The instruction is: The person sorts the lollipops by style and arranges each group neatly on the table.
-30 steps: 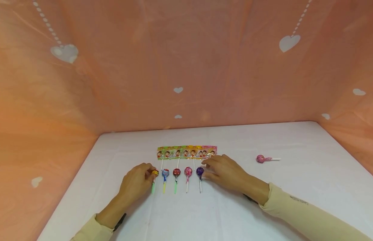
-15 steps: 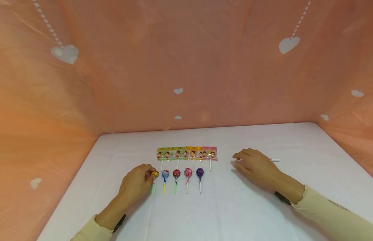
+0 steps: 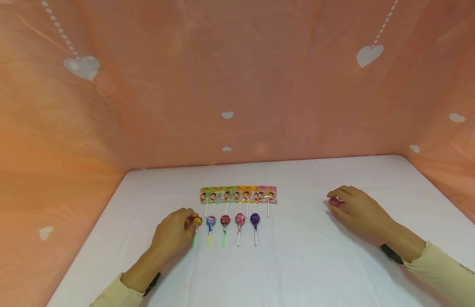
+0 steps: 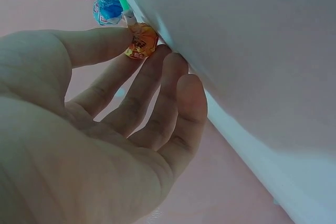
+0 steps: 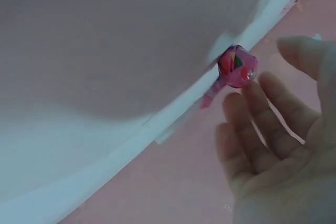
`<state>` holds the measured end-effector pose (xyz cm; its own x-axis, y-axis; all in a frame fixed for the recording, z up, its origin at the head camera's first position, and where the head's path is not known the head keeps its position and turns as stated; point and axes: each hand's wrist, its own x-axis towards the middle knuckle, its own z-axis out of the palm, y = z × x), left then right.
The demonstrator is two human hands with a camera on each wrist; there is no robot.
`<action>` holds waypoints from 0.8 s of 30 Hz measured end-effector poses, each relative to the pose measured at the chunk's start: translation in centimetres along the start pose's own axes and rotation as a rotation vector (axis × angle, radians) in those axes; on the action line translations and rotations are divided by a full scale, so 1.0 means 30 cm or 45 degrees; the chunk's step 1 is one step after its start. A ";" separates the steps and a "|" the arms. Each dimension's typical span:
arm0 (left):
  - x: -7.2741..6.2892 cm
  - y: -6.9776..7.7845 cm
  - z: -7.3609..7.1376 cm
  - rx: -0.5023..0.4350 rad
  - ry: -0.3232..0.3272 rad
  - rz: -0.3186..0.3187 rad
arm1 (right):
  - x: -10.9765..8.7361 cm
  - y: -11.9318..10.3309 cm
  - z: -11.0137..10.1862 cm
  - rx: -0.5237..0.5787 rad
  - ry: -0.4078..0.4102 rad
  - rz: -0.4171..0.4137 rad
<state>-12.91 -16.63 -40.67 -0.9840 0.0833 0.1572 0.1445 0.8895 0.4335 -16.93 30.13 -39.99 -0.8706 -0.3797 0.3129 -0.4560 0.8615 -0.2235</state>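
Note:
My left hand [image 3: 174,232] pinches the head of a yellow lollipop [image 4: 143,41] with a green stick, thumb on one side and fingertips on the other. That lollipop ends a row on the white table, beside a blue lollipop [image 3: 211,221], a dark red lollipop [image 3: 225,220], a pink lollipop [image 3: 240,219] and a purple lollipop [image 3: 254,219]. Over on the right, my right hand [image 3: 360,212] is around another pink lollipop [image 5: 237,66]. In the right wrist view its thumb stands apart from the candy and the fingers are extended beside it; whether a fingertip touches is unclear.
Behind the row lie several flat-packed lollipops [image 3: 237,195] in green, orange and pink wrappers, sticks toward me. The white table [image 3: 291,273] is enclosed by a peach cloth [image 3: 260,85] with white hearts at the back and sides.
My right hand has left the purple lollipop and moved right to the separate pink one, now partly hiding it. The left hand stays on the yellow lollipop.

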 end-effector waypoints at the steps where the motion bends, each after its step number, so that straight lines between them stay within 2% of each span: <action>1: 0.000 0.000 -0.001 -0.002 -0.001 -0.001 | -0.002 0.004 -0.001 0.003 0.002 0.000; 6: 0.001 0.003 -0.002 -0.005 -0.001 0.000 | -0.009 0.010 0.001 0.006 0.022 -0.013; 15: 0.003 0.006 -0.003 -0.002 0.002 -0.001 | -0.015 0.012 -0.015 0.059 -0.049 0.081; 24: 0.001 0.007 -0.003 0.005 0.003 -0.001 | -0.018 0.023 -0.007 0.100 -0.018 0.057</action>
<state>-12.90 -16.49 -40.48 -0.9839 0.0815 0.1590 0.1433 0.8914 0.4300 -16.74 30.99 -40.12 -0.8926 -0.3466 0.2884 -0.4293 0.8488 -0.3085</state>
